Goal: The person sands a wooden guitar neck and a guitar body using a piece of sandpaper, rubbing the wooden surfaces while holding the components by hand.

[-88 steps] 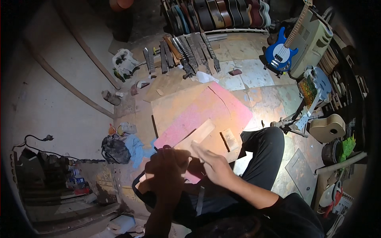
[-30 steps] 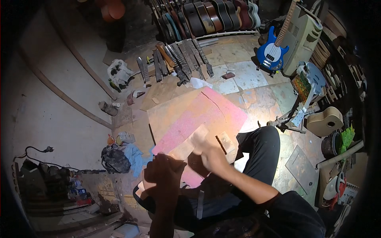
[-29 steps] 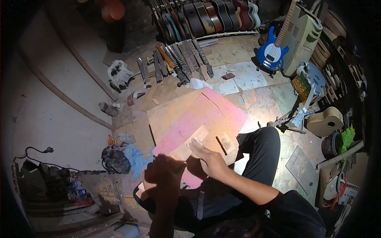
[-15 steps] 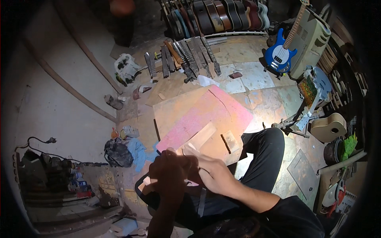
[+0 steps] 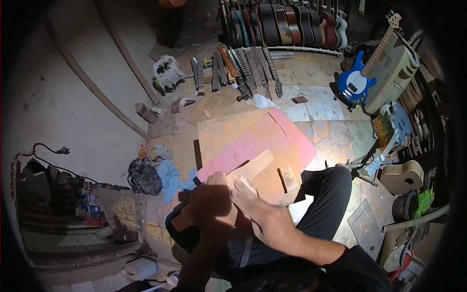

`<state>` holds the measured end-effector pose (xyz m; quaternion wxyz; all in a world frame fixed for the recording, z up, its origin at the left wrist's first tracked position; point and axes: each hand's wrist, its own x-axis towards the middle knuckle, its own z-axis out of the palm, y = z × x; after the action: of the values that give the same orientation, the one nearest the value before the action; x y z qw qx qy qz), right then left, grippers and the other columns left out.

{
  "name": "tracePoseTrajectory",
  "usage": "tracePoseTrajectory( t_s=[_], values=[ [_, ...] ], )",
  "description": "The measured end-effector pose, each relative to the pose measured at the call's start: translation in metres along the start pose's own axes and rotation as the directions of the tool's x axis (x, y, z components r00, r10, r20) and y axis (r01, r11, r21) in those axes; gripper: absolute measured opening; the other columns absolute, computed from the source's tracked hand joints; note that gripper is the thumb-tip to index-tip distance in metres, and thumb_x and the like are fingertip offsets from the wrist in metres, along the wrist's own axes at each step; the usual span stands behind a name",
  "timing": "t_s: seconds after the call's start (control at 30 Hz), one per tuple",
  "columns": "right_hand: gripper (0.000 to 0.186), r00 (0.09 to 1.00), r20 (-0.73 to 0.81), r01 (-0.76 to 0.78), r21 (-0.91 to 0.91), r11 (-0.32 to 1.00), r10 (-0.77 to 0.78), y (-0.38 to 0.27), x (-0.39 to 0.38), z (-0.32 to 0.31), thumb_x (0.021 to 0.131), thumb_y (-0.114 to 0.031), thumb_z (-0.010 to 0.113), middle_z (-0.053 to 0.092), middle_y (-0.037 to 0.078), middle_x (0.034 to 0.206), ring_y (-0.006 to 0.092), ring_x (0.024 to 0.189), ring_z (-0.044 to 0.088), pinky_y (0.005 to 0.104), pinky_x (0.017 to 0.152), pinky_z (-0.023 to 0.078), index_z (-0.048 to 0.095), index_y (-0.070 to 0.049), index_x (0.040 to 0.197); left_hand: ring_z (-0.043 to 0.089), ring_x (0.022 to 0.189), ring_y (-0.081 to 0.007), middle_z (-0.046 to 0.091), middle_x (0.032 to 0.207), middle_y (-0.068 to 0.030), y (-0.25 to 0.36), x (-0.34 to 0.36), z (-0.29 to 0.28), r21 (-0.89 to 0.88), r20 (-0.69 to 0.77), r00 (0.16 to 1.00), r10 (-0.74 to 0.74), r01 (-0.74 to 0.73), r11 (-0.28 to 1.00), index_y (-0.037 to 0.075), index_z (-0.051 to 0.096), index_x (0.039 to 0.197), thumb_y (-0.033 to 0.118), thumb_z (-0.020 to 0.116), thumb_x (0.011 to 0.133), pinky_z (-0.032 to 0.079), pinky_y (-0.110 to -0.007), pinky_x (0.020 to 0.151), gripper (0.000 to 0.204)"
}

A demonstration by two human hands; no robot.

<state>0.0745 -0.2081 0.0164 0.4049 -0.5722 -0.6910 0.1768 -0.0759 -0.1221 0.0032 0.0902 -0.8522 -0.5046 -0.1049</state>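
My left hand [image 5: 212, 198], in shadow, is closed over a long strip of light wood [image 5: 257, 164]. My right hand [image 5: 250, 200] is closed on the same strip, close beside the left one. The strip slants from near my lap up over a board with a pink top [image 5: 287, 134], and its lower end shows left of my left hand. Whether my fingers also hold a small tool is hidden. To the right of the strip lies a small pale wooden block [image 5: 291, 177] with a dark toothed edge.
Several guitar necks [image 5: 245, 73] lie on the tiled floor ahead, before a rack of guitar bodies [image 5: 287, 27]. A blue bass guitar [image 5: 357, 80] leans at the right, with an acoustic guitar body [image 5: 402, 176] nearer. Left lie a black plastic bag [image 5: 144, 177] and blue cloth [image 5: 168, 181].
The whole view has shifted a little as my head moved. Both hands stay closed on the wood strip, and its lower end shows more plainly beside my left hand.
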Motion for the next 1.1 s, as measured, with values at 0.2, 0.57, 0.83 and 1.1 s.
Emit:
tracePoseTrajectory(
  t_s=[0.2,0.57,0.83,1.1],
  values=[
    [0.075,0.995,0.080,-0.050,-0.105,0.993,0.059,0.009,0.025,-0.006,0.083,0.002,0.065,0.059,0.018,0.157,0.0348,0.087,0.077,0.0404,0.073,0.064,0.055,-0.008,0.156,0.070,0.086,-0.0322,0.067,0.086,-0.0130,0.004,0.009,-0.007,-0.005,0.034,0.999,-0.019,0.019,1.000,0.010,0.067,0.090,0.024,0.077,0.076,0.054,-0.046,0.075,0.022],
    [0.070,0.990,0.137,0.016,-0.190,0.982,0.010,0.004,0.014,-0.018,0.086,-0.006,0.071,0.063,0.017,0.152,0.0285,0.079,0.077,0.0371,0.067,0.063,0.057,-0.008,0.155,0.071,0.087,-0.0324,0.067,0.087,-0.0119,-0.003,0.003,0.000,-0.320,0.089,0.990,-0.109,0.132,0.938,0.006,0.070,0.099,0.026,0.081,0.080,0.054,-0.045,0.077,0.030],
    [0.073,0.987,0.134,-0.083,-0.020,0.996,0.085,0.005,0.021,-0.014,0.082,0.007,0.066,0.059,0.016,0.157,0.0366,0.121,0.072,0.0430,0.089,0.064,0.061,-0.010,0.153,0.064,0.072,-0.0309,0.059,0.075,-0.0093,0.009,0.012,-0.018,-0.316,-0.067,0.990,-0.121,0.094,0.944,0.005,0.065,0.087,0.011,0.082,0.075,0.048,-0.040,0.067,0.021],
    [0.067,0.991,0.071,-0.118,0.018,0.993,0.117,0.020,0.024,-0.009,0.087,0.006,0.067,0.065,0.019,0.149,0.0393,0.113,0.074,0.0405,0.090,0.064,0.061,-0.009,0.152,0.062,0.071,-0.0307,0.056,0.073,-0.0116,0.001,0.008,-0.005,-0.606,-0.100,0.991,-0.091,0.012,0.795,0.005,0.060,0.076,0.004,0.079,0.073,0.045,-0.039,0.065,0.020]
  ],
)
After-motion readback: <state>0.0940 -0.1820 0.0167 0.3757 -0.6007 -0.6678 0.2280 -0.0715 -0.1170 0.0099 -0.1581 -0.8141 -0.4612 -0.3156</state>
